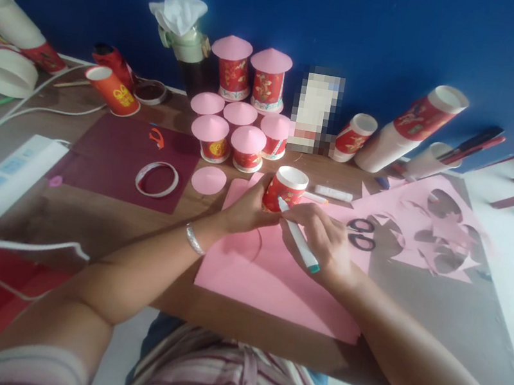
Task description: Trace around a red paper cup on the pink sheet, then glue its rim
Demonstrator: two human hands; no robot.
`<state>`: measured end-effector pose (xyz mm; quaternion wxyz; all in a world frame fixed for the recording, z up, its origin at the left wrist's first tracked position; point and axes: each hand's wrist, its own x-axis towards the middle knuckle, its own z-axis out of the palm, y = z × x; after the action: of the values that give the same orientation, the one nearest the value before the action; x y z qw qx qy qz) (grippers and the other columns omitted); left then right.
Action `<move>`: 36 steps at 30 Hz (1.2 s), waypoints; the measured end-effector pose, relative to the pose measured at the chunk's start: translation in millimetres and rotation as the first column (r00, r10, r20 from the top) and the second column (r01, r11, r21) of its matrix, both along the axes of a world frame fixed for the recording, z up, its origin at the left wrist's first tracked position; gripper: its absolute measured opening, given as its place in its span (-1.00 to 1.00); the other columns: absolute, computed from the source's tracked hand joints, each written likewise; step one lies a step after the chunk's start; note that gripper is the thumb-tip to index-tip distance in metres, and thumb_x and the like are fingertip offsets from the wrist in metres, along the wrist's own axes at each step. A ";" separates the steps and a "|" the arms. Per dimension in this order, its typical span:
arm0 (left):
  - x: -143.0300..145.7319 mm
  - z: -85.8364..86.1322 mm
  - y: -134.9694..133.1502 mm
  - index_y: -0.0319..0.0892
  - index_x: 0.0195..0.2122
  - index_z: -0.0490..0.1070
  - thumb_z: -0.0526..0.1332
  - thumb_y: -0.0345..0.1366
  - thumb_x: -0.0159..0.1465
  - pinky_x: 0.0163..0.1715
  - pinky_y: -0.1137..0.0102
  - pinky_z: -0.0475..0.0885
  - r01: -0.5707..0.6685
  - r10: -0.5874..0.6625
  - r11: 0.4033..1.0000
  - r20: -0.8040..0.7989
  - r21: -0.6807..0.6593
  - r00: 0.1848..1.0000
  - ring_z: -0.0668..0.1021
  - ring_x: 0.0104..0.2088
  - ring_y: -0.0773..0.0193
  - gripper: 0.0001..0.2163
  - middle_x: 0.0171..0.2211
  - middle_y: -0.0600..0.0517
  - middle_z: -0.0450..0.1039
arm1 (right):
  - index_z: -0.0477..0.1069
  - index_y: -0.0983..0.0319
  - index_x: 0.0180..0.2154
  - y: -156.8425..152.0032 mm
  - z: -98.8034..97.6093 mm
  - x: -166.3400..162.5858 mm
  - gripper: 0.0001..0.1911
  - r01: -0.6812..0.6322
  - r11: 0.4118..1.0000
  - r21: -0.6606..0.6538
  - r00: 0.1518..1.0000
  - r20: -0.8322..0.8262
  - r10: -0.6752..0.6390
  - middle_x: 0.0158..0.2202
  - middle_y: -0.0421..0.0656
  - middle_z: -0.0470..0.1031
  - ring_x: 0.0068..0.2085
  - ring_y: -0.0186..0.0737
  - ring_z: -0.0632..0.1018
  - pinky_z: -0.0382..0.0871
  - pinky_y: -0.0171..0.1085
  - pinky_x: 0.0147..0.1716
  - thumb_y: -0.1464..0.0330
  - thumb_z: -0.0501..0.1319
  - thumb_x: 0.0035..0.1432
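My left hand (249,209) is wrapped around the side of a red patterned paper cup (281,190) with a white rim. In my right hand (321,235) is a white marker pen (298,241) with a green end, its tip at the cup's front. Both hands are over a stack of pink paper sheets (271,286). A lone pink paper disc (209,181) lies left of the cup. Behind it stand several red cups topped with pink paper cones (248,139), two of them (272,61) raised at the back.
Black-handled scissors (361,234) and pink paper scraps (432,227) lie to the right. A white capped pen (333,193) rests behind the hands. A tape roll (156,179) sits on maroon paper (115,160) at left. White cables (32,101) cross the left side; stacked cups (411,126) stand back right.
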<state>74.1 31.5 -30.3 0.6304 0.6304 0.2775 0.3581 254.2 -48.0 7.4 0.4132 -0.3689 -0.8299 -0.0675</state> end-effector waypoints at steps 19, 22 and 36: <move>-1.2 -4.4 0.8 -0.17 0.15 0.31 0.58 0.06 0.05 0.04 0.13 0.57 -0.044 0.048 0.998 -0.078 0.044 0.996 0.58 0.11 -0.07 -0.24 0.13 -0.21 0.49 | 0.39 0.19 0.05 -2.7 -0.4 3.1 -0.69 -0.046 0.999 0.001 0.999 -0.020 0.046 -0.24 -0.15 0.60 -0.30 -0.23 0.64 0.55 -0.27 -0.36 0.57 0.25 0.32; -0.5 -7.7 0.9 -0.16 0.15 0.31 0.55 0.03 0.11 0.04 0.14 0.57 -0.045 0.049 0.997 -0.056 0.067 0.997 0.59 0.10 -0.05 -0.30 0.13 -0.20 0.49 | 0.40 0.19 0.04 -2.7 1.9 3.5 -0.70 -0.024 1.000 0.000 1.000 -0.021 0.024 -0.26 -0.16 0.59 -0.33 -0.26 0.63 0.53 -0.29 -0.40 0.57 0.24 0.33; 0.4 1.1 -4.3 -0.15 0.16 0.31 0.52 -0.14 0.12 0.06 0.11 0.56 -0.186 0.227 0.960 -0.198 0.208 0.953 0.57 0.07 -0.05 -0.36 0.11 -0.17 0.46 | 0.38 0.27 0.00 -2.2 2.2 5.1 -0.74 0.009 0.995 0.103 0.991 0.132 -0.023 -0.26 -0.07 0.59 -0.31 -0.19 0.62 0.56 -0.24 -0.37 0.61 0.21 0.33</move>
<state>74.5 27.2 -29.1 0.4927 0.6899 0.3753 0.3748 259.3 -50.2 9.6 0.3748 -0.3485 -0.8480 -0.1376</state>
